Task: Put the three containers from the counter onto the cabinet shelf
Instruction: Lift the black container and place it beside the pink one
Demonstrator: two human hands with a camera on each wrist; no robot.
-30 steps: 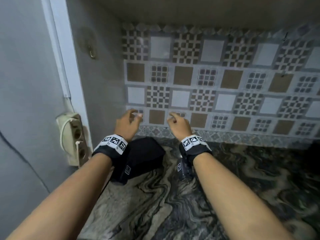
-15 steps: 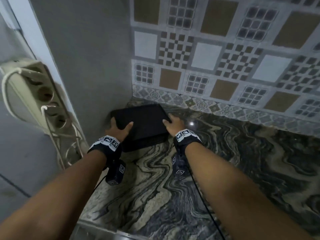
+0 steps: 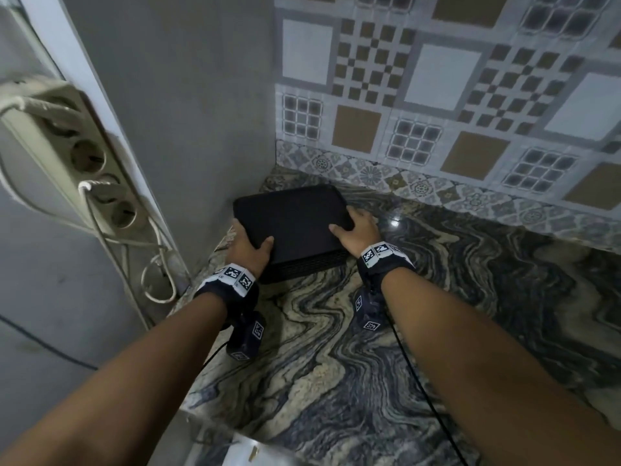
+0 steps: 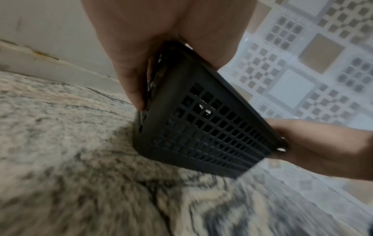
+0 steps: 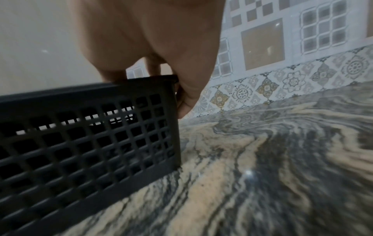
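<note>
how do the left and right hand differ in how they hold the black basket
The left hand grips the black basket's near-left corner beside the grey wall; the right hand grips its right end, on the open counter side. The left sits nearer the camera, the right farther back. Both lay a thumb on top, fingers down the side.

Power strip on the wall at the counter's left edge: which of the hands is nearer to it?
Left. The left hand grips the black basket's left end, on the side toward the power strip. The right hand grips the basket's right end, farther from it.
</note>
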